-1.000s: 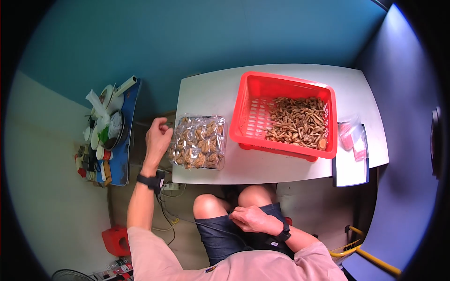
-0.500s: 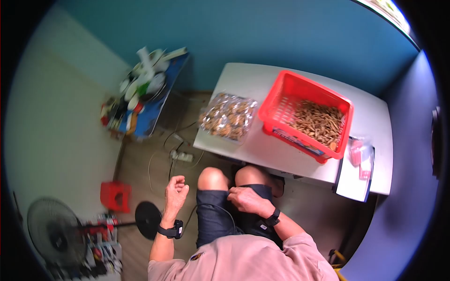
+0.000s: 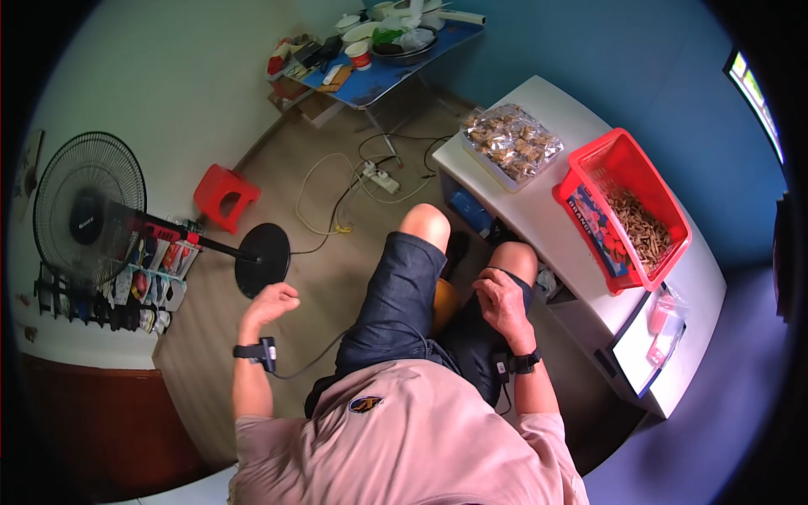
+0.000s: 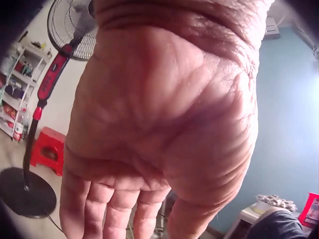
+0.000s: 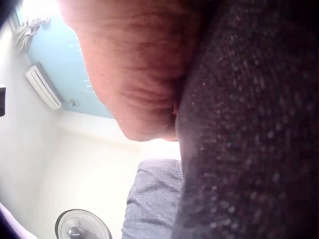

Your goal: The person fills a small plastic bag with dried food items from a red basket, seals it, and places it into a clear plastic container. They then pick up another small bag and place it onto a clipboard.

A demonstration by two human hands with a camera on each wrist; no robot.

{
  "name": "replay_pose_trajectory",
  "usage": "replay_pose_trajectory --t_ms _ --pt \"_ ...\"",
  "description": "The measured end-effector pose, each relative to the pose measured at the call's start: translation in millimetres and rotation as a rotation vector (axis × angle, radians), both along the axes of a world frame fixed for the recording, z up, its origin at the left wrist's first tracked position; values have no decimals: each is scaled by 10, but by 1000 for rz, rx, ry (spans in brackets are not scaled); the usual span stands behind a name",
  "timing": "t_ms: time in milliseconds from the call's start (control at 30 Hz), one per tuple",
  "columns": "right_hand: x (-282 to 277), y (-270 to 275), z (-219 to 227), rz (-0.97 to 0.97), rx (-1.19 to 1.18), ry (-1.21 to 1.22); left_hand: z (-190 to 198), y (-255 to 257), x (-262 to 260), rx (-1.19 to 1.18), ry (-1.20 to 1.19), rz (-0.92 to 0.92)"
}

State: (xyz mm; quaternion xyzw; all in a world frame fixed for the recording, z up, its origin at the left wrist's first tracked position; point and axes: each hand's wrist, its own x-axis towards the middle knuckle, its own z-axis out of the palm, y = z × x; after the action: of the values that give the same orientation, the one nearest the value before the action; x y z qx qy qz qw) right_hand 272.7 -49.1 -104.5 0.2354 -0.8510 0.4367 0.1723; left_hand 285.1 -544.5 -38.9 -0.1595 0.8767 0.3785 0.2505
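My left hand is held out over the floor beside the fan's round base, with nothing in it. The left wrist view shows its bare palm and relaxed fingers. On my thigh, just behind the knee, rests my right hand, its fingers loosely bent; most of it is hidden in the right wrist view. A clear tray heaped with small clear bags of brown pieces sits at the table's near left corner. Beside it stands a red plastic basket partly filled with loose brown, finger-like pieces.
A standing fan and a red stool are at the left. Cables and a power strip lie on the floor. Dishes crowd a blue folding table. A clear bag with pink packets lies at the white table's right end.
The head view has swung left. My left hand has moved from beside the tray of bags back over the floor near the fan. My right hand stays on the thigh.
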Motion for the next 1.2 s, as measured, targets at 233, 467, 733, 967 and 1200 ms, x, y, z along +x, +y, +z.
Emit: replay_pose_trajectory --t_ms 233,467,733,967,1200 --pt "124 -24 45 -40 49 23 660 -1618 335 -256 133 292" --pt "410 -59 -61 -156 -205 -97 647 -1864 368 -408 117 322" --pt "1094 47 -103 -476 -781 -421 -256 -342 -506 -96 -7 -297" --pt "1762 277 -1007 -611 -671 -1133 -66 1339 -893 -13 620 -590" --pt "2071 257 -1432 -634 -477 -1238 -496 2325 -665 -17 550 -1087"
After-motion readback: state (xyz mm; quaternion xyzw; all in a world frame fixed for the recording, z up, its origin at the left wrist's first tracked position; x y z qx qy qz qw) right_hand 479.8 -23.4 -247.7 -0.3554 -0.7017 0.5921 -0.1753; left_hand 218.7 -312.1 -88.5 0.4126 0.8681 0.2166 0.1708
